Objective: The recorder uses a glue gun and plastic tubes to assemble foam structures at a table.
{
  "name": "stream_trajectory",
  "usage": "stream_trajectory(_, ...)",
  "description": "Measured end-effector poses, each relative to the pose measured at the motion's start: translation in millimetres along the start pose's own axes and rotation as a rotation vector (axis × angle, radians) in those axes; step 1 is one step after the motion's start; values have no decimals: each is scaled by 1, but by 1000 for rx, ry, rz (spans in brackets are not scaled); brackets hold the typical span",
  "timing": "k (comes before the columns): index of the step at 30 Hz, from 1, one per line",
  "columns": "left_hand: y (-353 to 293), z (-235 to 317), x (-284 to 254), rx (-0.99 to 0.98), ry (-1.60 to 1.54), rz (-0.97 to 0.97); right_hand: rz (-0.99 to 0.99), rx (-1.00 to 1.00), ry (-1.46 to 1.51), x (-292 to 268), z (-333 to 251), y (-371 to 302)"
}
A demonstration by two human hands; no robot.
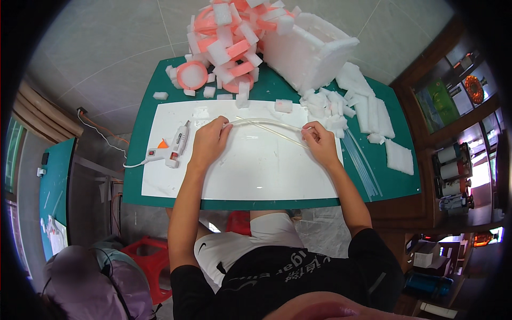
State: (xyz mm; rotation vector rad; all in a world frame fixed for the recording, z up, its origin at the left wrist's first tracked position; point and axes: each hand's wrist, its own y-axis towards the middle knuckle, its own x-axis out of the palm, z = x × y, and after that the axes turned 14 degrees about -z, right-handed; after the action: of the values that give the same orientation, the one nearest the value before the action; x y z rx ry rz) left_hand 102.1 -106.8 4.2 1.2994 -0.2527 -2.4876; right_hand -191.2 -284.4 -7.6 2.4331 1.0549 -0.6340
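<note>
Between my two hands a long translucent rod bows upward in a shallow arch over the white board. My left hand pinches its left end, and my right hand grips the other end with fingers closed. A second, straight pale stick slants beneath the arch toward my right hand; whether that hand touches it, I cannot tell. Left of my left hand lies a white hot glue gun with an orange part and a white cord. Several long clear sticks lie to the right.
The white board rests on a green table. At the back stand a pile of pink and white foam pieces and a white foam box. Foam offcuts lie at the right. A wooden cabinet borders the table; a red stool stands lower left.
</note>
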Motion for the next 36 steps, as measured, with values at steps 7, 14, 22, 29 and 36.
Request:
stream_trajectory(7,1,-4,-1,-9,18,43,-12,73,-63,-5,-5,-1)
stream_trajectory(14,1,-4,-1,-6,-6,54,0,61,-101,-5,-4,0)
stream_trajectory(22,1,-4,-1,-18,-7,48,1,57,-97,-4,0,0)
stream_trajectory(29,1,-4,0,-10,-12,50,0,59,-97,-4,0,0)
stream_trajectory(36,1,-7,1,36,-15,49,-15,54,-105,-3,0,1)
